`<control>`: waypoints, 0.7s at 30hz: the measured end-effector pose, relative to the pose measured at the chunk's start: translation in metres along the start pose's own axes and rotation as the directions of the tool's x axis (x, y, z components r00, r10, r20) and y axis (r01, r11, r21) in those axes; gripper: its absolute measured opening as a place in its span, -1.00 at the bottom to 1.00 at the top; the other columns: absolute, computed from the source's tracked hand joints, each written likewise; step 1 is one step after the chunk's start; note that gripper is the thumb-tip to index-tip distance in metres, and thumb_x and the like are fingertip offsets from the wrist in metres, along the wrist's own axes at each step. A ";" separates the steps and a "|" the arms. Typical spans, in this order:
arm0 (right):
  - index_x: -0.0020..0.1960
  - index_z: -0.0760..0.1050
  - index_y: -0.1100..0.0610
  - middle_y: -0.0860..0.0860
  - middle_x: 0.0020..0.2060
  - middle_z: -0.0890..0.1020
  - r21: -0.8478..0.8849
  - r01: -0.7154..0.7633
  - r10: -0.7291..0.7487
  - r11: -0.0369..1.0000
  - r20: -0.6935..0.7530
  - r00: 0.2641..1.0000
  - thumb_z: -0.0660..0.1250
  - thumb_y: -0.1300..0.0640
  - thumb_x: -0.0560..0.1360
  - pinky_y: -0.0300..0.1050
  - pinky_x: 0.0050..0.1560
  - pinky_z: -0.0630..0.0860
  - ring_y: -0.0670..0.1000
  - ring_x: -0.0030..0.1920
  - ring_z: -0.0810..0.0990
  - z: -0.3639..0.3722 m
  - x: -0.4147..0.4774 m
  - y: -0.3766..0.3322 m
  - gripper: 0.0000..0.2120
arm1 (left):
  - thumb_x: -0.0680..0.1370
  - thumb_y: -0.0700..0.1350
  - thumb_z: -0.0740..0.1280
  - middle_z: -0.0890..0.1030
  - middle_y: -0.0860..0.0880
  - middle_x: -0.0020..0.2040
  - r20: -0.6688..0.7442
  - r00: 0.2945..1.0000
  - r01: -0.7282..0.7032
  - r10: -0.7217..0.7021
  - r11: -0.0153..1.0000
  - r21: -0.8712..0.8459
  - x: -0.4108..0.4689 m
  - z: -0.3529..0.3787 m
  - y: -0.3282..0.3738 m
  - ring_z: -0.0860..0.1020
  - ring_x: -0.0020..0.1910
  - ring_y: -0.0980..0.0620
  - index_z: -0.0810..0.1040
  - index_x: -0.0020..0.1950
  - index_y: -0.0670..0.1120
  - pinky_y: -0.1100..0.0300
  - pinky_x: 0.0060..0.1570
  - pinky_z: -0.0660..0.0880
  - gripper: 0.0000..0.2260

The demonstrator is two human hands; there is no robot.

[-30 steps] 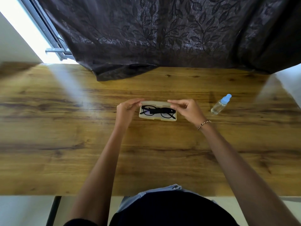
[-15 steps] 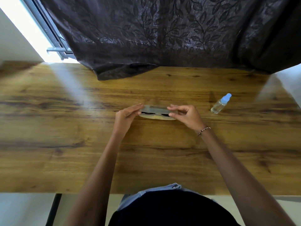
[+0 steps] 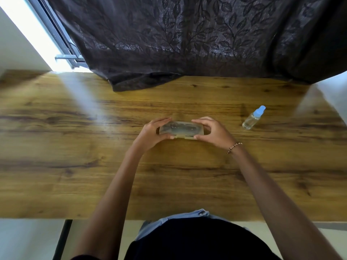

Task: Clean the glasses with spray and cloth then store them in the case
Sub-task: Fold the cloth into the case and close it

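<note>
The tabletop (image 3: 75, 166) is wood-grain brown with a soft sheen; the case (image 3: 181, 129) is cloudy translucent plastic; the spray bottle (image 3: 252, 120) is clear glossy plastic, capped in pale blue; the curtain (image 3: 187, 34) is dark cloth with embossed leaves.

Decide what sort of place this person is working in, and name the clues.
Probably a room at home: a wooden table pushed against a window, with a dark leaf-patterned curtain draping onto the tabletop.
</note>
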State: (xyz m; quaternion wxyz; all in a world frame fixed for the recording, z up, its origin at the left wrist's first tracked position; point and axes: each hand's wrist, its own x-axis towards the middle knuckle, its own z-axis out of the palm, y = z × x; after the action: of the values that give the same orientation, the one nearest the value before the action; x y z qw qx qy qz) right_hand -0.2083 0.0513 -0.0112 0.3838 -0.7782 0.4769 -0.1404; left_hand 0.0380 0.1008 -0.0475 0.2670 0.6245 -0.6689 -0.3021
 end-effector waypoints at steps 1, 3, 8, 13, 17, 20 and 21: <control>0.38 0.40 -0.01 -0.05 0.32 0.43 -0.053 -0.013 0.013 0.999 0.012 1.000 0.48 0.06 0.40 0.06 0.37 0.35 -0.01 0.34 0.37 -0.001 0.002 -0.001 -0.42 | 0.41 0.04 0.45 0.40 0.05 0.40 0.002 1.000 0.004 -0.004 1.000 0.010 0.000 0.000 0.001 0.36 0.37 0.03 0.36 0.42 0.06 0.00 0.39 0.30 -0.40; 0.42 0.35 -0.02 -0.04 0.34 0.42 -0.143 -0.038 0.044 0.989 0.040 0.998 0.46 0.00 0.41 0.09 0.36 0.33 0.01 0.35 0.35 -0.003 0.005 -0.003 -0.39 | 0.42 0.01 0.45 0.41 0.03 0.39 -0.004 1.000 0.010 -0.010 1.000 0.000 0.001 -0.001 0.002 0.36 0.36 0.03 0.37 0.41 0.04 -0.03 0.39 0.30 -0.42; 0.45 0.30 0.01 -0.03 0.29 0.40 -0.260 -0.015 0.043 0.966 0.101 0.994 0.45 0.03 0.42 -0.09 0.24 0.32 -0.03 0.31 0.33 -0.002 0.010 -0.007 -0.35 | 0.43 -0.07 0.46 0.40 0.00 0.38 0.013 1.000 -0.015 0.015 0.999 -0.048 -0.001 -0.001 0.003 0.35 0.36 0.02 0.38 0.43 0.01 -0.05 0.40 0.28 -0.42; 0.43 0.33 0.05 -0.03 0.20 0.44 -0.274 0.008 0.015 0.962 0.083 0.996 0.48 0.08 0.40 -0.17 0.16 0.30 -0.05 0.23 0.35 -0.001 0.012 -0.009 -0.35 | 0.48 -0.06 0.41 0.41 -0.04 0.37 0.008 0.999 -0.043 0.044 0.998 -0.042 -0.005 0.000 0.004 0.37 0.36 0.00 0.39 0.42 -0.03 -0.02 0.41 0.28 -0.48; 0.40 0.37 0.08 -0.04 0.10 0.45 -0.280 0.026 -0.015 0.960 0.043 0.999 0.50 0.10 0.37 -0.21 0.09 0.27 -0.12 0.11 0.33 0.001 0.010 -0.010 -0.35 | 0.47 -0.11 0.43 0.41 -0.08 0.38 -0.012 0.999 -0.045 0.044 0.999 -0.006 -0.004 0.001 0.008 0.37 0.36 -0.04 0.42 0.41 -0.07 0.03 0.42 0.26 -0.49; 0.39 0.38 0.09 -0.09 0.03 0.42 -0.268 0.023 -0.019 0.963 0.018 1.000 0.52 0.11 0.35 -0.24 0.05 0.24 -0.13 0.07 0.32 0.003 0.008 -0.011 -0.35 | 0.47 -0.14 0.43 0.41 -0.10 0.38 -0.021 0.999 -0.043 0.043 0.999 0.007 -0.004 0.002 0.008 0.37 0.37 -0.05 0.42 0.40 -0.08 0.09 0.41 0.24 -0.49; 0.39 0.39 0.09 -0.10 0.02 0.42 -0.264 0.020 -0.018 0.964 0.011 1.000 0.52 0.11 0.35 -0.25 0.04 0.24 -0.13 0.06 0.33 0.003 0.007 -0.011 -0.35 | 0.47 -0.14 0.43 0.41 -0.09 0.38 -0.024 0.999 -0.044 0.044 0.999 0.009 -0.003 0.003 0.008 0.37 0.37 -0.05 0.42 0.40 -0.09 0.11 0.40 0.23 -0.49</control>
State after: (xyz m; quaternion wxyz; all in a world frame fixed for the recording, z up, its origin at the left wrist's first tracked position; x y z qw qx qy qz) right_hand -0.1957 0.0494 -0.0062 0.2775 -0.8275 0.4821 -0.0761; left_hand 0.0306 0.1048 -0.0431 0.2789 0.6144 -0.6805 -0.2859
